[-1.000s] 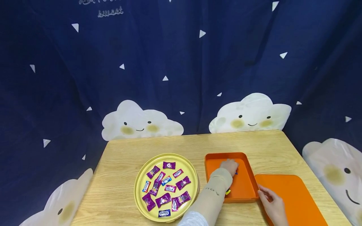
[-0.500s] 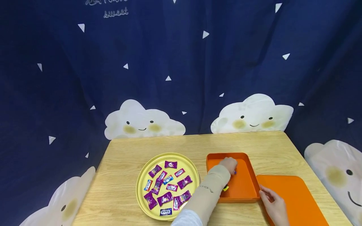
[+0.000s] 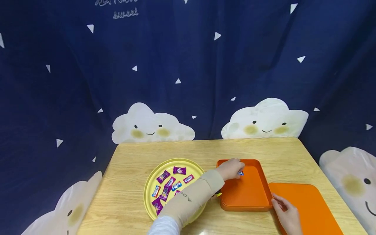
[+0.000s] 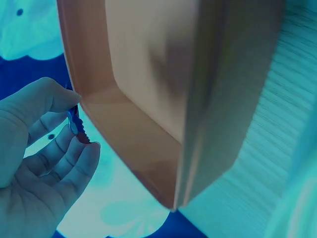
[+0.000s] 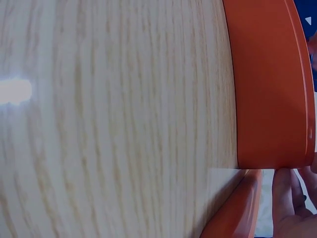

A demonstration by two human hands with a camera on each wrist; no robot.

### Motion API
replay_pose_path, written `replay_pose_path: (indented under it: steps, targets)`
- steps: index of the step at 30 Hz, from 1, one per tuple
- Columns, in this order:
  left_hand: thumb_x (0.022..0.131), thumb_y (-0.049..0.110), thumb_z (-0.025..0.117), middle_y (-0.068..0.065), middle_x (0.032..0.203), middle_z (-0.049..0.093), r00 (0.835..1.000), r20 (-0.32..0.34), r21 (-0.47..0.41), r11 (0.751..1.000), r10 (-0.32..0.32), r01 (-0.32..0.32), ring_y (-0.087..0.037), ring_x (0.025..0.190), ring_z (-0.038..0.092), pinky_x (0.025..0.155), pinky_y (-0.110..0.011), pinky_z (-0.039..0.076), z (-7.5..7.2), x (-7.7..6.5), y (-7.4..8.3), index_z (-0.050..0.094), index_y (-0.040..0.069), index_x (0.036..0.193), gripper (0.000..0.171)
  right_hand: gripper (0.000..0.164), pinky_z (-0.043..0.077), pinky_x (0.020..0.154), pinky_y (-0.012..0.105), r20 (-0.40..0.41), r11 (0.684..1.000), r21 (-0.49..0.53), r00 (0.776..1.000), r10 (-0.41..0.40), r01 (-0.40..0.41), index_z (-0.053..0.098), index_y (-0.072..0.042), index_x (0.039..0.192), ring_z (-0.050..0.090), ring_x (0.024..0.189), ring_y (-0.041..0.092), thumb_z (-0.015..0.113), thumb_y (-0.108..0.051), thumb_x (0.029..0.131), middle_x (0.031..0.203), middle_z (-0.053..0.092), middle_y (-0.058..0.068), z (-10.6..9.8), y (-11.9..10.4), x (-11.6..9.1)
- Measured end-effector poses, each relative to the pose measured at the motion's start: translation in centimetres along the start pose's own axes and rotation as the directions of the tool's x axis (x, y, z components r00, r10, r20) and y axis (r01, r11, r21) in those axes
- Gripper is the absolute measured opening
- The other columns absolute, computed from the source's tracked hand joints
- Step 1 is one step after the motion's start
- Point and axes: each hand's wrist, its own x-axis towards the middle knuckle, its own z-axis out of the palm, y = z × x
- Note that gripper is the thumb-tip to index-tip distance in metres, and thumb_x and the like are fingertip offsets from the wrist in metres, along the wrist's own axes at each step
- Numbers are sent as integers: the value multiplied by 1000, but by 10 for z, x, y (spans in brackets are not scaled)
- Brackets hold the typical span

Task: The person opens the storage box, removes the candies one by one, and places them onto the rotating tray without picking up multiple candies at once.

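Observation:
My left hand (image 3: 230, 169) pinches a small blue-wrapped candy (image 3: 240, 172) between thumb and fingers. It is over the back left part of the shallow orange box (image 3: 246, 208). In the left wrist view the candy (image 4: 77, 124) is by the box rim, its wrapper edge jagged. My right hand (image 3: 286, 212) holds the box's front right corner, thumb against the outer wall and a finger by the rim in the right wrist view. Left of the box, a round yellow tray (image 3: 149, 209) bears several purple, blue and red wrapped candies, partly hidden by the left sleeve.
An orange lid-like panel (image 3: 308, 202) lies to the right of the box, partly behind my right hand. Everything stands on a wooden table (image 3: 132, 160). Behind it hangs a dark blue curtain (image 3: 176, 49) with white clouds.
My left hand has risen and moved left in the box, the blue candy now showing in its fingers. Its forearm now covers part of the yellow tray. The right hand stays at the corner.

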Motion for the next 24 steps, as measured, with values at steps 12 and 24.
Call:
replay_pose_path:
  steps: [12,24]
  targets:
    - [77,15,71,4,82,49,974,-192,-27,992,117,-125,-7,73,44,64,-11,36,-9,-54,-37,58,12,86,16,32,42,59,6,-4,1000,-13,1000,-13,13,63,4,111,49,67,-17,63,-16,86,78,63,-17,-1,-1,1]
    - [73,3,66,-3,79,49,959,-265,-207,977,-98,43,-10,69,41,62,-19,39,17,-121,-106,56,6,82,13,35,41,59,7,6,999,-15,999,51,-50,62,2,113,48,67,-17,62,-21,87,77,65,-15,0,-1,1]
